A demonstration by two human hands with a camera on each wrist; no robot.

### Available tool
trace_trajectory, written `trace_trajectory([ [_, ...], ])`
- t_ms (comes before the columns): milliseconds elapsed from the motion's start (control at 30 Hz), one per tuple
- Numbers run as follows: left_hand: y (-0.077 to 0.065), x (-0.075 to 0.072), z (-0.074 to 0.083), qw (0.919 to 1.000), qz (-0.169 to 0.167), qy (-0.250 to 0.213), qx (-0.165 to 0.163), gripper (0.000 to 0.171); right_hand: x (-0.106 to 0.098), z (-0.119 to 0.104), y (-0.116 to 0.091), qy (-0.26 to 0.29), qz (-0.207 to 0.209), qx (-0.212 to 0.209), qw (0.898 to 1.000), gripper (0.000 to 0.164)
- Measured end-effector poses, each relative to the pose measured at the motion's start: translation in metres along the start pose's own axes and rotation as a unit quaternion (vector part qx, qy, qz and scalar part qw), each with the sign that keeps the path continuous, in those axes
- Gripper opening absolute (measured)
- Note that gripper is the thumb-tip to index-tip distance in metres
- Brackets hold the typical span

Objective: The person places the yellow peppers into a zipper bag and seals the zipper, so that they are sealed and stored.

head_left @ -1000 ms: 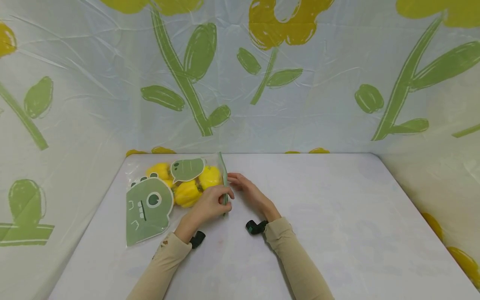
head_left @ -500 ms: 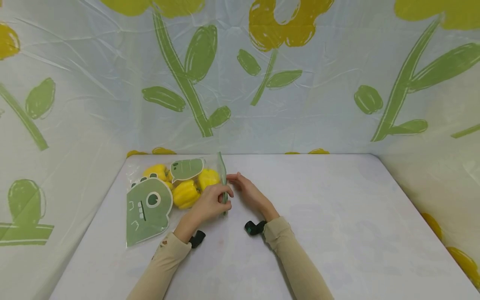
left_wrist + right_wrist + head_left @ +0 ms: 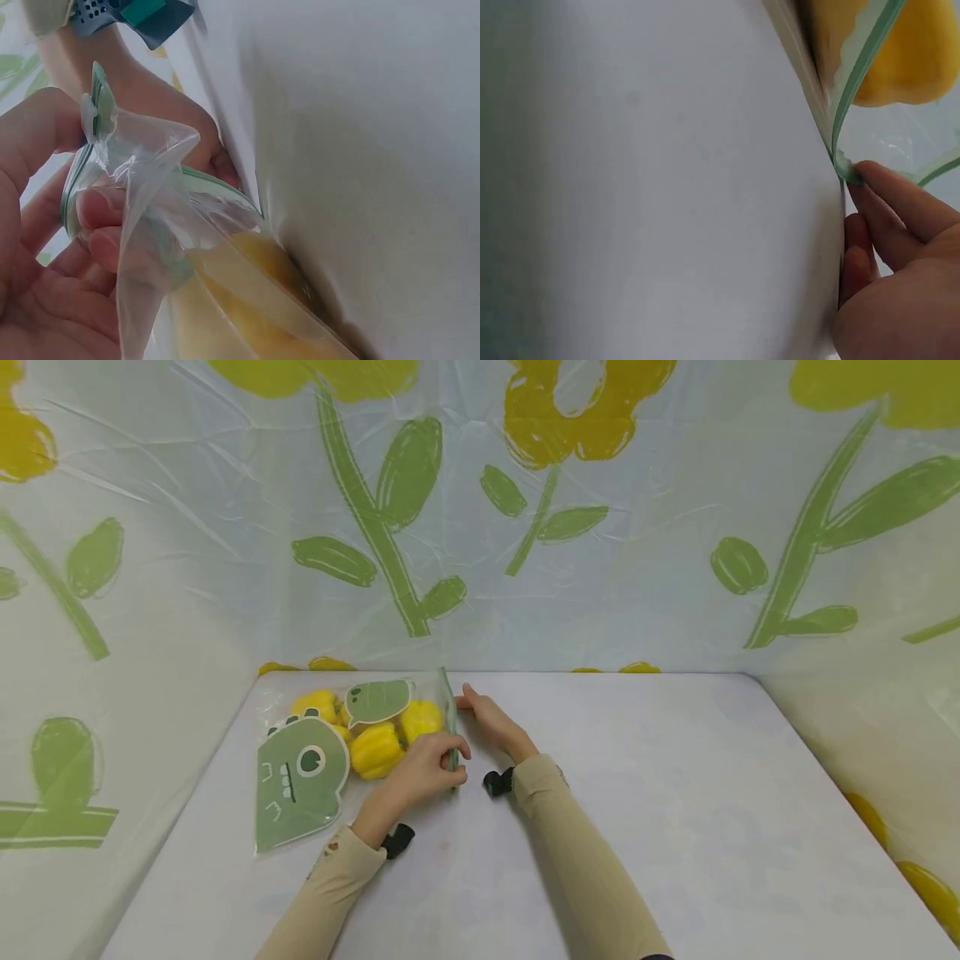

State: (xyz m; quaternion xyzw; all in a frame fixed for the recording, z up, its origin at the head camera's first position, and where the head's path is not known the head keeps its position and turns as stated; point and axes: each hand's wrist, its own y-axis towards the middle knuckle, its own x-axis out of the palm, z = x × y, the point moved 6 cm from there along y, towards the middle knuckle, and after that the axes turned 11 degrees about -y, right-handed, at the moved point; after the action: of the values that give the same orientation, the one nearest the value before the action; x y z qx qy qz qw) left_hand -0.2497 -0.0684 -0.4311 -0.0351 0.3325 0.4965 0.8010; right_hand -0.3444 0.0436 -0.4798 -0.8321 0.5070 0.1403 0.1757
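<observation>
A clear zip bag (image 3: 303,785) with green cartoon prints and a green zip edge lies on the left of the table. Several yellow bell peppers (image 3: 375,750) are inside it. My left hand (image 3: 423,768) pinches the near end of the zip edge; the left wrist view shows fingers behind the clear plastic (image 3: 154,150), with the mouth gaping. At the far end of the zip edge is my right hand (image 3: 491,718). In the right wrist view its fingertips (image 3: 866,171) pinch the corner of the green strip (image 3: 855,82).
The white table (image 3: 675,810) stretches to the right of the bag. A flower-print sheet (image 3: 622,585) hangs behind and at both sides. Small black wrist cameras (image 3: 497,782) sit at the beige cuffs.
My right hand and forearm have moved slightly forward along the zip edge to its far end. The left hand keeps its hold, and the bag has hardly shifted.
</observation>
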Motion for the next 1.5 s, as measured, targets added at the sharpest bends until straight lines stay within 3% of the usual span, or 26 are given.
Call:
trace_trajectory([
  [167,0.002,0.005,0.002,0.9999,-0.012,0.003,-0.009,0.017,-0.008,0.003,-0.003,0.015,0.021,-0.005,1.0,0.07],
  [400,0.002,0.021,-0.001,0.9967,-0.058,0.024,-0.05,0.018,-0.023,0.01,-0.014,-0.002,0.043,0.007,0.999,0.071],
  [733,0.001,0.038,0.0,0.9975,-0.039,0.053,-0.026,0.026,-0.044,0.027,-0.023,0.047,0.032,-0.006,0.998,0.072],
  [900,-0.003,0.038,0.007,0.9982,-0.054,0.013,-0.023,0.041,-0.049,0.027,-0.031,0.001,0.003,0.002,1.0,0.071],
  [1067,-0.02,0.031,0.009,0.9916,-0.082,-0.083,-0.057,0.041,-0.062,0.011,-0.055,-0.058,0.013,0.019,0.998,0.062],
  [1133,-0.032,0.03,0.008,0.9801,-0.105,-0.141,-0.092,0.041,-0.067,0.004,-0.07,-0.069,0.023,0.023,0.997,0.056],
  [1200,-0.044,0.033,0.005,0.9618,-0.127,-0.204,-0.132,0.046,-0.068,-0.002,-0.086,-0.09,0.016,0.021,0.996,0.05],
  [1333,-0.063,0.045,-0.004,0.9106,-0.158,-0.32,-0.209,0.061,-0.05,0.0,-0.111,-0.143,-0.047,0.008,0.989,0.039],
  [1400,-0.068,0.05,-0.006,0.8847,-0.157,-0.371,-0.235,0.066,-0.034,0.005,-0.12,-0.145,-0.081,0.009,0.986,0.036],
  [1500,-0.071,0.055,-0.007,0.8533,-0.139,-0.429,-0.262,0.068,-0.013,0.01,-0.124,-0.122,-0.104,0.02,0.987,0.032],
])
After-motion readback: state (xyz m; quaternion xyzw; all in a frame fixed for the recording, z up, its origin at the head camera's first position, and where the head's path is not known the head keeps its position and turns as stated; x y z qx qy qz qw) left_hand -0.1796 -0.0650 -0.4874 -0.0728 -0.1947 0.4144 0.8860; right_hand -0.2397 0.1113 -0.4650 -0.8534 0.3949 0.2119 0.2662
